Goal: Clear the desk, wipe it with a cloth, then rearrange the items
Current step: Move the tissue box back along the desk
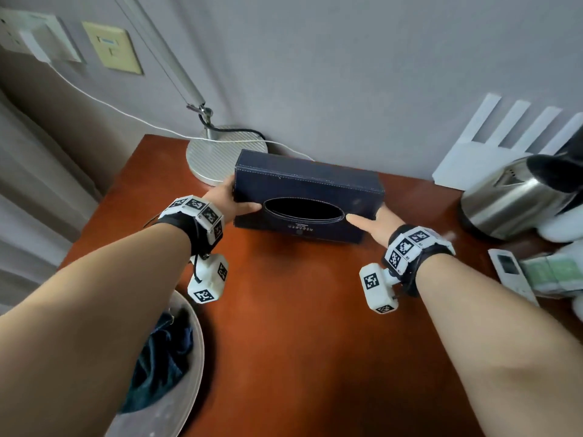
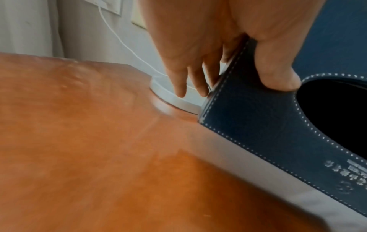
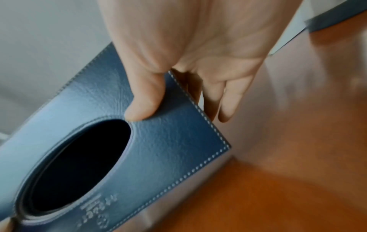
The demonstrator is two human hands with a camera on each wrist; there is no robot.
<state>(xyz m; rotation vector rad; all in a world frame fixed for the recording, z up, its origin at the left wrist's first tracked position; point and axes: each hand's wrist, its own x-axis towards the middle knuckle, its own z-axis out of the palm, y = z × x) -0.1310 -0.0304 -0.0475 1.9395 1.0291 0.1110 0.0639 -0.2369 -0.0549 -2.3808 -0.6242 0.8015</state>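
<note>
A dark blue leather tissue box (image 1: 307, 181) with white stitching and an oval opening is tilted toward me over the reddish-brown desk (image 1: 284, 310). My left hand (image 1: 232, 197) grips its left end, thumb on the face beside the opening, fingers behind the end. My right hand (image 1: 375, 220) grips the right end the same way. In the left wrist view the thumb presses the blue box (image 2: 258, 117) near the hole. The right wrist view shows the box (image 3: 168, 149) pinched between thumb and fingers (image 3: 230, 100). The opening looks dark and empty.
A silver desk lamp's round base (image 1: 214, 156) stands just behind the box's left end, with a white cable running to wall sockets. A steel kettle (image 1: 517, 197), a white router (image 1: 492, 146), a remote (image 1: 511, 275) and green packets sit at right. A bin (image 1: 176, 373) holding dark cloth stands at lower left.
</note>
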